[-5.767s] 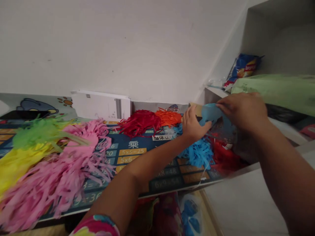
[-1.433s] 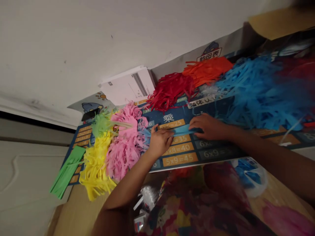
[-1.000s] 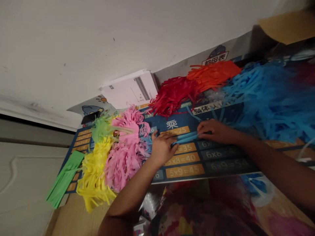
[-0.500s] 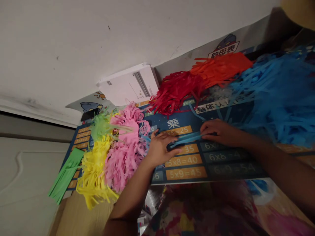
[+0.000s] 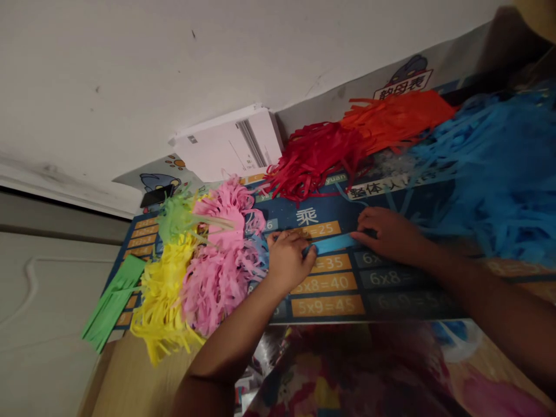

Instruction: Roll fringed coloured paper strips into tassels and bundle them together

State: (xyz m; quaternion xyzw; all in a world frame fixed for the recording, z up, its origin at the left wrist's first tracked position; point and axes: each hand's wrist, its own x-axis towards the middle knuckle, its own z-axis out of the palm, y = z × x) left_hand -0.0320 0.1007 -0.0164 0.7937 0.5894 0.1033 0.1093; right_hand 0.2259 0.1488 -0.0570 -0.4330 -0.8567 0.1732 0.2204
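Observation:
A narrow blue paper strip (image 5: 333, 244) stretches between my two hands over the printed table mat (image 5: 324, 305). My left hand (image 5: 290, 258) is closed on the strip's left end, with the thumb bent against the fingers. At the other end, my right hand (image 5: 382, 234) pinches the strip between thumb and fingers. Pink fringed paper (image 5: 223, 255) lies just left of my left hand. A large pile of blue fringed paper (image 5: 504, 179) spreads to the right of my right hand.
Red fringe (image 5: 317, 156) and orange fringe (image 5: 399, 121) lie along the back. On the left are yellow fringe (image 5: 167, 295), pale green fringe (image 5: 176, 217) and a green fringed piece (image 5: 113, 301). A white stack of paper (image 5: 230, 145) leans against the wall (image 5: 130, 69).
The blue strip now looks flatter and straighter between my hands. My left hand's fingers have curled in from a more spread pose. My right hand has stayed in nearly the same place.

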